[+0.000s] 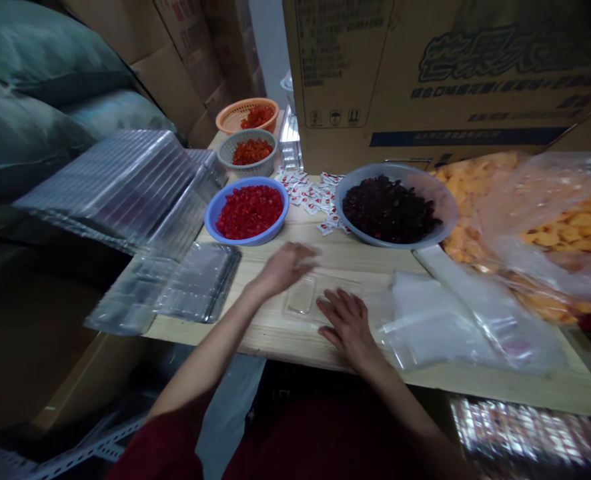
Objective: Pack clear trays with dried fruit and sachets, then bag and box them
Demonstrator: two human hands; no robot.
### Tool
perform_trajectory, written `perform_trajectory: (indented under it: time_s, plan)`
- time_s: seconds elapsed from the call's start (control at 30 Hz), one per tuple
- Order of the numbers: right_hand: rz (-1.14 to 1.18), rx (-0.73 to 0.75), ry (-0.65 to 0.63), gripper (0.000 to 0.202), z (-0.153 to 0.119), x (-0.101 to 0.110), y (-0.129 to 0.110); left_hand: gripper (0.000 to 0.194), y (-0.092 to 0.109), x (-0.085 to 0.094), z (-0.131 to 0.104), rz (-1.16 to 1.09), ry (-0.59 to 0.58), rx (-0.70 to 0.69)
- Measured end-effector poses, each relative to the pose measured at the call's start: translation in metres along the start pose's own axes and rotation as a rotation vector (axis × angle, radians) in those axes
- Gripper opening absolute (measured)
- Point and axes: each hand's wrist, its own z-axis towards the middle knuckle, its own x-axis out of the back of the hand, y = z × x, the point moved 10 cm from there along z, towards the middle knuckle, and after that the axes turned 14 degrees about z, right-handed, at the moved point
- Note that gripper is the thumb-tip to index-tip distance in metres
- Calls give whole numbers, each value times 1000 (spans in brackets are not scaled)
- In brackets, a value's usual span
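A clear plastic tray [301, 295] with shallow compartments lies flat on the wooden table in front of me. My right hand [346, 327] rests over its right part with the fingers spread, covering some of it. Just above the tray's far edge is my left hand [289, 265]; its fingertips are smeared by motion, and whether they hold anything does not show. A blue bowl of red dried fruit [248, 212] stands beyond the left hand. Farther right, a translucent bowl [448, 215] holds dark dried fruit [390, 208].
Small white packets [308, 193] are scattered between the bowls. Stacked clear trays [120, 187] lean over the table's left side. Clear plastic bags [435, 320] and a large bag of orange dried pieces [570, 230] lie on the right. A big cardboard box [345, 80] stands behind.
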Motion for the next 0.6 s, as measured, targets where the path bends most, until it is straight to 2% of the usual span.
perform_trajectory:
  time_s: [0.03, 0.1, 0.13, 0.17, 0.2, 0.23, 0.27, 0.3, 0.37, 0.4, 0.47, 0.53, 0.6]
  plan:
    - [-1, -1, 2, 53, 0, 1, -2, 30, -16, 23, 5, 11, 87, 51]
    - [23, 7, 26, 53, 1, 17, -7, 29, -64, 70, 16, 155, 261, 230]
    - [40, 2, 65, 52, 3, 32, -7, 27, -92, 84, 24, 273, 272, 324]
    - [55, -14, 122, 48, 7, 53, -3, 27, -120, 88, 34, 385, 213, 423]
    - [65, -41, 198, 43, 12, 79, 5, 28, -148, 80, 45, 463, 82, 500]
    - [70, -75, 283, 38, 18, 107, 18, 28, -170, 66, 56, 505, -80, 531]
    - [76, -107, 362, 33, 26, 135, 33, 26, -185, 51, 64, 529, -195, 532]
    - [82, -136, 431, 29, 35, 162, 51, 24, -194, 38, 71, 539, -280, 519]
    - [102, -224, 484, 24, 60, 199, 94, 19, -201, 21, 81, 545, -328, 479]
    - [105, -289, 461, 23, 76, 208, 116, 18, -202, 17, 83, 548, -318, 469]
    - [61, -431, 364, 22, 108, 208, 154, 18, -202, 13, 82, 555, -315, 460]
    - [12, -524, 241, 22, 136, 192, 178, 18, -204, 12, 78, 554, -322, 458]
    - [1, -534, 152, 28, 156, 172, 185, 16, -208, 12, 72, 539, -352, 475]
